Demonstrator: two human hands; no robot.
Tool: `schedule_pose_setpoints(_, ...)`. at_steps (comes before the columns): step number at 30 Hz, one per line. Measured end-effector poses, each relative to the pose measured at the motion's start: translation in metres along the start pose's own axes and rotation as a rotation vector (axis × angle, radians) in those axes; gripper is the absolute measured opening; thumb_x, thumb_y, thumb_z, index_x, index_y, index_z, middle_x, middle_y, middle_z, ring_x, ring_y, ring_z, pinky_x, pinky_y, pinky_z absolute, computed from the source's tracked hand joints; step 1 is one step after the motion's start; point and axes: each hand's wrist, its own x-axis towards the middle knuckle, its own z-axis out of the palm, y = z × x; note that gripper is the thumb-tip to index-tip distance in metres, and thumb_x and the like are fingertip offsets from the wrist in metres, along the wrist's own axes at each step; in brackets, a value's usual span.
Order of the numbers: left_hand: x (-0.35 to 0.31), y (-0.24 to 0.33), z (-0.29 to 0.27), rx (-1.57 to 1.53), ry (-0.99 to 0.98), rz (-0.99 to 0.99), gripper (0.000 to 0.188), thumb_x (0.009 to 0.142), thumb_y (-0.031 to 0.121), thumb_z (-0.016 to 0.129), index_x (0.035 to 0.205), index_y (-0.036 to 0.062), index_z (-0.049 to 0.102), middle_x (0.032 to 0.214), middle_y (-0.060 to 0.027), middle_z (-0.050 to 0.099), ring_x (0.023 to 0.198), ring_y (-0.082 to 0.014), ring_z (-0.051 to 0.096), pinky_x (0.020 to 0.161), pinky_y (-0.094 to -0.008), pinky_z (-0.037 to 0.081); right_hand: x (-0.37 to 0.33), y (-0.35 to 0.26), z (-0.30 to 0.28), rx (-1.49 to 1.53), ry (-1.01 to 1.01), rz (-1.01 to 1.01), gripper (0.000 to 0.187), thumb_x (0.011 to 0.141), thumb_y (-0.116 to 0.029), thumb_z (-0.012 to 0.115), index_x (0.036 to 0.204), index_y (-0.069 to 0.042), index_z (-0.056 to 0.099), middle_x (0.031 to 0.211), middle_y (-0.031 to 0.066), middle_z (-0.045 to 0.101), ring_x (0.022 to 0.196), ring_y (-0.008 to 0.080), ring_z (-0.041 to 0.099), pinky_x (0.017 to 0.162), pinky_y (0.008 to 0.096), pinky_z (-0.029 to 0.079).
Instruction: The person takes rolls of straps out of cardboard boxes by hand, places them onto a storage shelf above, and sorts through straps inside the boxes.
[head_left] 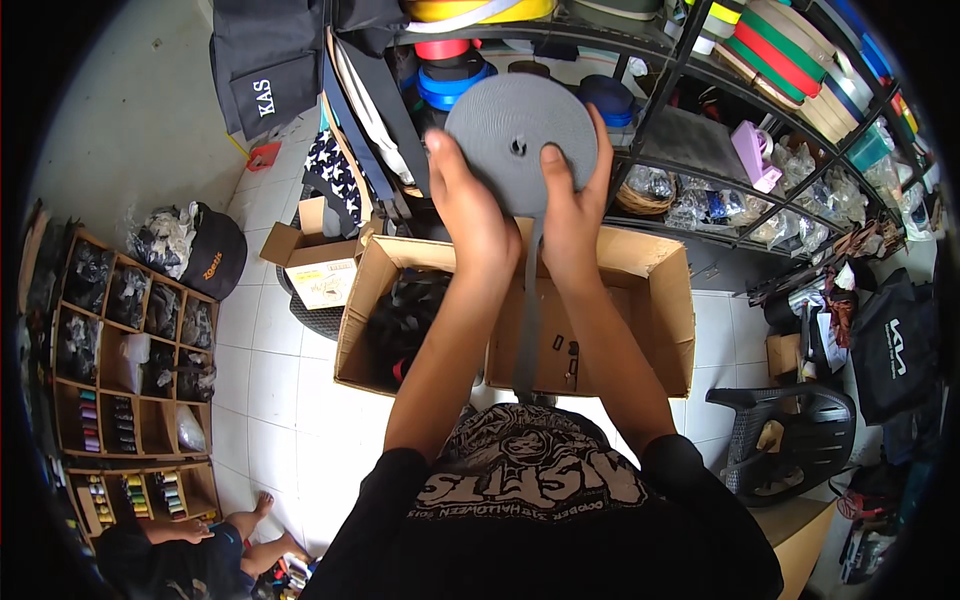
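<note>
Between both hands I hold up a large flat roll of grey webbing strap [500, 120], with a small dark hole at its centre. My left hand [468, 205] grips the roll's lower left edge, thumb side up. My right hand [572, 205] clasps its right side, the thumb pressed on the flat face and fingers around the rim. A loose tail of the grey strap [529, 330] hangs down between my forearms toward my shirt. Below my arms stand two open cardboard boxes. The left box [352, 335] contains dark straps; the right box [660, 330] has a few small dark pieces inside.
Shelves of webbing rolls [770, 50] and bagged parts stand ahead and right. A black plastic chair [790, 440] is at right. On the left are a wooden compartment shelf [135, 330] and a black bag [215, 250]. Another person [190, 555] sits on the floor at lower left.
</note>
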Motion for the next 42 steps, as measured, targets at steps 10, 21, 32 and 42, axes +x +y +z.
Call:
schedule_pose_setpoints(10, 0.024, 0.035, -0.004, 0.436, -0.396, -0.134, 0.056, 0.094, 0.047, 0.051, 0.119, -0.0035, 0.054, 0.110, -0.0141, 0.062, 0.095, -0.0221, 0.061, 0.084, -0.0327, 0.048, 0.051, -0.024, -0.031, -0.162, -0.591, 0.222, 0.052, 0.085, -0.019, 0.068, 0.131, -0.001, 0.050, 0.115, 0.0114, 0.061, 0.105, 0.0175, 0.057, 0.092, 0.0286, 0.044)
schedule_pose_setpoints(21, 0.015, 0.032, -0.019, -0.009, -0.259, -0.301, 0.054, 0.095, 0.047, 0.044, 0.126, 0.0031, 0.050, 0.127, -0.0121, 0.055, 0.117, -0.0266, 0.051, 0.103, -0.0420, 0.037, 0.048, -0.018, -0.026, -0.163, -0.397, 0.028, 0.053, 0.085, -0.014, 0.065, 0.133, 0.000, 0.045, 0.118, 0.0134, 0.058, 0.108, 0.0200, 0.055, 0.094, 0.0310, 0.043)
schedule_pose_setpoints(32, -0.001, 0.018, 0.006, -0.157, 0.024, -0.194, 0.054, 0.099, 0.047, 0.037, 0.129, 0.0037, 0.049, 0.124, -0.0131, 0.057, 0.114, -0.0285, 0.055, 0.102, -0.0432, 0.039, 0.003, 0.002, 0.004, -0.055, -0.179, -0.016, 0.064, 0.090, -0.015, 0.062, 0.142, 0.001, 0.029, 0.136, 0.0161, 0.043, 0.125, 0.0233, 0.042, 0.105, 0.0341, 0.032)
schedule_pose_setpoints(42, 0.029, 0.040, 0.010, 0.267, -0.292, -0.061, 0.057, 0.095, 0.046, 0.050, 0.118, -0.0068, 0.054, 0.111, -0.0161, 0.063, 0.097, -0.0231, 0.062, 0.089, -0.0359, 0.048, 0.022, 0.001, -0.005, 0.004, -0.262, 0.092, 0.071, 0.090, -0.027, 0.062, 0.144, 0.003, 0.026, 0.136, 0.0176, 0.045, 0.123, 0.0242, 0.045, 0.103, 0.0338, 0.036)
